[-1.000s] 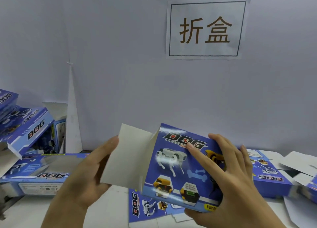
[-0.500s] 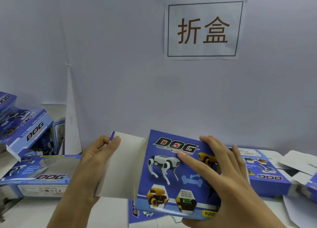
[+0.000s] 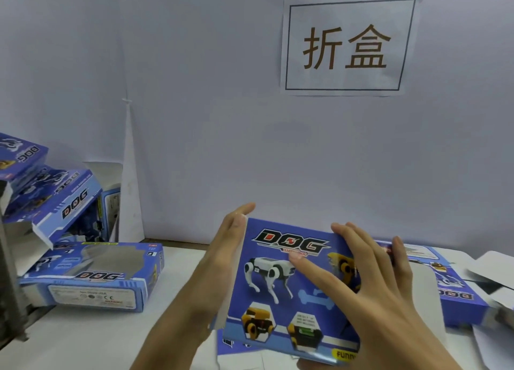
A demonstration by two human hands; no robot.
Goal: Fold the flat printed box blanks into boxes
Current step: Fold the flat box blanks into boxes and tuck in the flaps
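Right now I see the blue printed cardboard box point(image 3: 289, 289), with "DOG" lettering and a white robot dog on its face, held above the white desk point(image 3: 91, 339) in the lower middle of the head view. Its printed face tilts up toward me, lettering upright, the "DOG" title at the far edge and a yellow "FUNNY" tab at the near edge. Its long axis runs away from me, near edge to far edge.

My left hand point(image 3: 219, 261) lies flat with straight fingers pressed along the box's left side, folding the pale side flap against it; it curls around nothing. My right hand point(image 3: 370, 280) spreads over the printed face with straight fingers, index tip near the dog picture. Whether the thumb hooks under the near edge I cannot tell.

Beneath the held box lies a flat blue printed blank point(image 3: 239, 347), partly hidden. To the right, another flat blue box blank point(image 3: 456, 294) rests on the desk with its lettering facing away from me. On the left sits a folded blue window box point(image 3: 94, 275) lying on its side, and behind it a leaning heap of folded blue boxes point(image 3: 52, 200). On the pale wall point(image 3: 194, 91) hangs a white paper sign point(image 3: 347, 45) bearing two brown characters.
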